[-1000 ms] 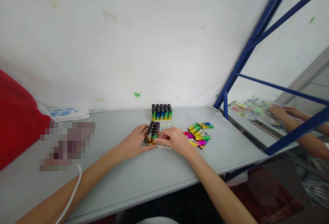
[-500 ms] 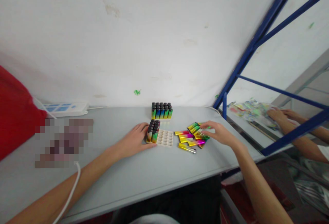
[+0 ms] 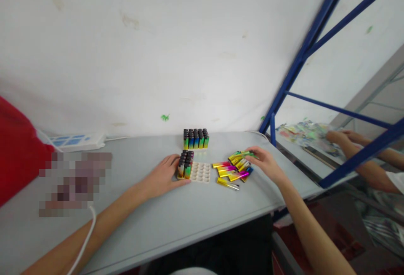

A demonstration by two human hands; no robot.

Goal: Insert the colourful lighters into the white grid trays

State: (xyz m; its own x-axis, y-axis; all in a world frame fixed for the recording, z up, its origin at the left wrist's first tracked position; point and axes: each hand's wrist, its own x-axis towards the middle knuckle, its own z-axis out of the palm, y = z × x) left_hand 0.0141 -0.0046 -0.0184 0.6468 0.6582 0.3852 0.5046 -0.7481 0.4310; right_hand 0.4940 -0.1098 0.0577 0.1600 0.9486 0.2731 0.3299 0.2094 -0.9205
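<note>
My left hand (image 3: 164, 174) is curved round the left end of a white holed tray (image 3: 201, 172), thumb at its front and fingers behind. In that end stand several black-topped lighters (image 3: 185, 164), upright and close together; the tray's right part shows bare round holes. To the right lies a loose pile of shiny lighters (image 3: 229, 169) in yellow, pink, red and green. Over the pile's back edge, my right hand (image 3: 263, 161) pinches the end of a green and yellow lighter (image 3: 244, 155). Its fingertips are partly hidden.
A full block of upright lighters (image 3: 196, 139) stands behind, near the wall. At left are a power strip (image 3: 77, 141), a red cloth (image 3: 22, 153), a blurred-out patch and a white cable (image 3: 85, 241). A blue metal frame (image 3: 290, 79) rises at right; beyond it another person's hands (image 3: 339, 137) touch plastic bags.
My right hand has closed from hovering over the pile onto a green and yellow lighter. My left hand stays at the tray. The whole view has shifted slightly.
</note>
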